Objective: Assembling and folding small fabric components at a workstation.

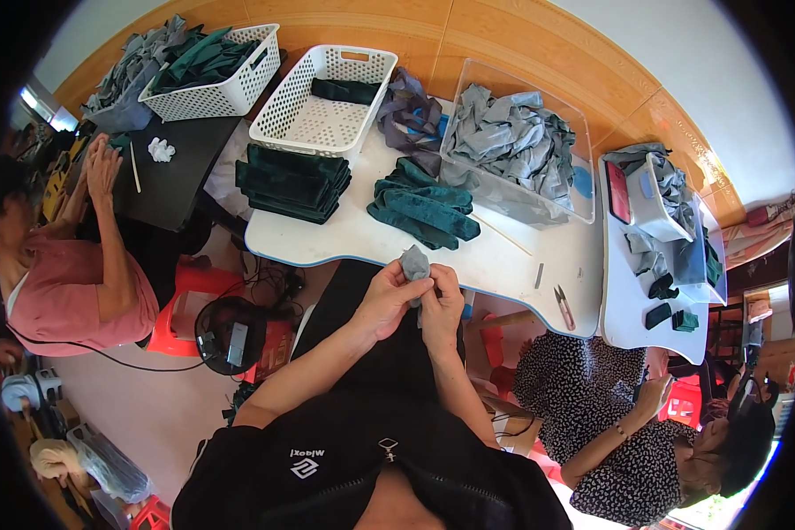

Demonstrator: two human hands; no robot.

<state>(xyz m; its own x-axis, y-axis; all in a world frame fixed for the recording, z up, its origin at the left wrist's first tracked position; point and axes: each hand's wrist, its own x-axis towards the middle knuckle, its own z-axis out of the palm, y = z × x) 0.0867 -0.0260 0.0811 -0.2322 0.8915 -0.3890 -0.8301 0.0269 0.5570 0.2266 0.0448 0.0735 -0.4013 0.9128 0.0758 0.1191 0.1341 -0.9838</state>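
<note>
Between my two hands, just off the front edge of the white table [300, 245], is a small piece of grey cloth [414, 262]. My left hand [387, 299] pinches it, thumb laid across its front. On its other side my right hand [442, 309] has its fingers curled around the cloth, whose lower part the fingers hide. Beyond my hands a loose heap of dark green velvet pieces [424, 208] lies on the table. Left of that heap stands a neat stack of folded green velvet [293, 183].
A white perforated basket [278, 124] and a clear bin of grey cloth [514, 141] stand at the back. Small snips [564, 307] and a thin stick [503, 235] lie to the right. One person [79, 274] sits at left, another [627, 433] at right.
</note>
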